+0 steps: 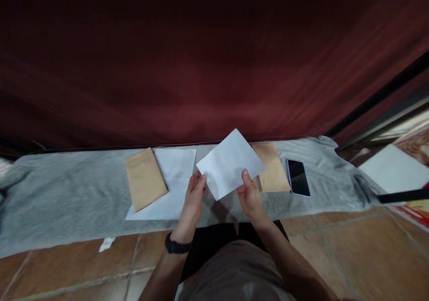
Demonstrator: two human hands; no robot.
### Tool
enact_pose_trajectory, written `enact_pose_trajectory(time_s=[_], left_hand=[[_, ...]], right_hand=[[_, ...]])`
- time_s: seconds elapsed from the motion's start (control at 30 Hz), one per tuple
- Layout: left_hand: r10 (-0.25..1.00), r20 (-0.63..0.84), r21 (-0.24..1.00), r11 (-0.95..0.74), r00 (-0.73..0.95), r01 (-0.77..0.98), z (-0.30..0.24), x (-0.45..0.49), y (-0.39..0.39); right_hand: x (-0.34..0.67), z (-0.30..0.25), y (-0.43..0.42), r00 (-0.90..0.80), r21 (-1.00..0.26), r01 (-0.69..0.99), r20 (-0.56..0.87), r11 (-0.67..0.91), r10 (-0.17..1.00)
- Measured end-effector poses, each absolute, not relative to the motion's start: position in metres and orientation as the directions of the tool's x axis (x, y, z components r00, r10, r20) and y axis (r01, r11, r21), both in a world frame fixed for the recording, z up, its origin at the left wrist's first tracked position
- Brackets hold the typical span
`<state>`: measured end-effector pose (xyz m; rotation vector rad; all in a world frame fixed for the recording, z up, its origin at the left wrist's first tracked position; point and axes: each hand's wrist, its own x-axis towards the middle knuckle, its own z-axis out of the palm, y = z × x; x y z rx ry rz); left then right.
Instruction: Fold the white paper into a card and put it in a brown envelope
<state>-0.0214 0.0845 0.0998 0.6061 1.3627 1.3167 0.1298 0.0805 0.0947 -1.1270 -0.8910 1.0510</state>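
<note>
A white sheet of paper [231, 164], perhaps folded, is held tilted above the grey cloth between both hands. My left hand [195, 193] pinches its lower left edge, thumb and fingers closed on it. At the lower right edge my right hand [248, 193] grips it, thumb on top and fingers underneath. Left of the hands, a brown envelope [145, 179] overlaps a larger white sheet [177, 175] lying flat. Behind the right hand lies another brown envelope [272, 169], partly covered by the held paper.
A phone [298, 178] with a dark screen lies right of the envelopes. Grey cloth [77, 193] covers the long, narrow surface, backed by a dark red panel [208, 77]. A white scrap [107, 243] is on the tiled floor [362, 243]. Far right stands a white-topped object [397, 169].
</note>
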Motion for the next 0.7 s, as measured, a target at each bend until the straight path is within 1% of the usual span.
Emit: enact_pose_trajectory(time_s=[0.03, 0.07, 0.1, 0.13, 0.17, 0.2, 0.27, 0.33, 0.37, 0.4, 0.47, 0.53, 0.6, 0.63, 0.67, 0.7], left_hand=[[0.89, -0.379, 0.897, 0.286, -0.253, -0.338, 0.092, -0.022, 0.082], [0.89, -0.406, 0.875, 0.312, -0.209, -0.37, 0.084, -0.021, 0.079], [0.893, -0.42, 0.856, 0.331, -0.16, -0.397, 0.076, -0.021, 0.076], [0.899, -0.419, 0.847, 0.338, -0.125, -0.411, 0.068, -0.02, 0.075], [0.905, -0.409, 0.852, 0.333, -0.116, -0.404, 0.061, -0.019, 0.075], [0.913, -0.389, 0.87, 0.32, -0.123, -0.375, 0.054, -0.019, 0.075], [0.93, -0.324, 0.928, 0.277, -0.173, -0.249, 0.041, -0.023, 0.08], [0.947, -0.245, 0.969, 0.24, -0.207, -0.052, 0.03, -0.028, 0.087], [0.956, -0.209, 0.973, 0.225, -0.204, 0.056, 0.026, -0.032, 0.09], [0.966, -0.171, 0.965, 0.204, -0.195, 0.163, 0.023, -0.035, 0.093], [0.98, -0.1, 0.924, 0.156, -0.172, 0.35, 0.02, -0.039, 0.096], [0.987, -0.045, 0.864, 0.115, -0.153, 0.49, 0.02, -0.041, 0.097], [0.99, -0.02, 0.794, 0.1, -0.139, 0.6, 0.02, -0.041, 0.096], [0.991, -0.018, 0.755, 0.099, -0.13, 0.648, 0.021, -0.041, 0.096], [0.993, -0.016, 0.716, 0.093, -0.117, 0.692, 0.021, -0.041, 0.095], [0.995, -0.012, 0.675, 0.083, -0.101, 0.733, 0.021, -0.041, 0.095]], right_hand=[[0.131, 0.096, 0.082, 0.278, -0.915, -0.397, -0.051, 0.066, 0.959], [0.132, 0.095, 0.082, 0.249, -0.829, -0.558, -0.131, 0.032, 0.96], [0.133, 0.092, 0.081, 0.207, -0.753, -0.658, -0.188, -0.006, 0.96], [0.134, 0.088, 0.081, 0.174, -0.715, -0.698, -0.221, -0.038, 0.96], [0.136, 0.081, 0.08, 0.152, -0.705, -0.705, -0.247, -0.07, 0.957], [0.138, 0.073, 0.079, 0.137, -0.71, -0.697, -0.275, -0.105, 0.952], [0.145, 0.052, 0.076, 0.129, -0.726, -0.663, -0.351, -0.182, 0.928], [0.154, 0.032, 0.072, 0.091, -0.708, -0.642, -0.453, -0.295, 0.887], [0.16, 0.025, 0.068, 0.042, -0.689, -0.629, -0.494, -0.361, 0.869], [0.166, 0.02, 0.064, 0.016, -0.678, -0.621, -0.512, -0.393, 0.859], [0.176, 0.017, 0.052, -0.06, -0.658, -0.596, -0.535, -0.46, 0.843], [0.184, 0.023, 0.04, -0.219, -0.625, -0.534, -0.549, -0.57, 0.807], [0.187, 0.032, 0.031, -0.369, -0.603, -0.439, -0.555, -0.666, 0.746], [0.187, 0.036, 0.03, -0.396, -0.623, -0.39, -0.551, -0.678, 0.735], [0.186, 0.039, 0.03, -0.377, -0.675, -0.338, -0.54, -0.655, 0.752], [0.184, 0.041, 0.033, -0.324, -0.759, -0.268, -0.509, -0.593, 0.798]])
